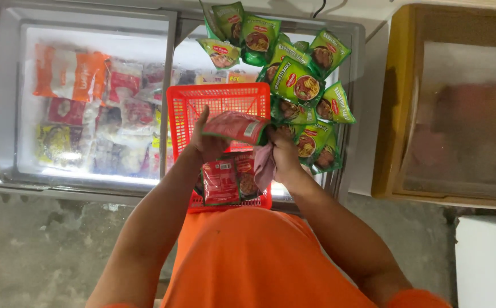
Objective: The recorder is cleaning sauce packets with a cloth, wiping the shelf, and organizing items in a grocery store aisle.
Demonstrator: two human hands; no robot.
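Observation:
Both my hands hold a red food packet (238, 126) over a red plastic basket (216, 101) that rests on the freezer's glass lid. My left hand (205, 140) grips the packet's left end. My right hand (284, 153) is at its right end and also holds a pink cloth (263, 165) that hangs down. More red packets (220, 182) lie in the basket under my hands. A heap of green packets (296, 85) lies on the lid just right of the basket.
The chest freezer (88, 108) holds several frozen packs under its sliding glass. A second freezer with a yellow frame (393, 108) stands to the right. A white box (487, 262) sits at the lower right on the concrete floor.

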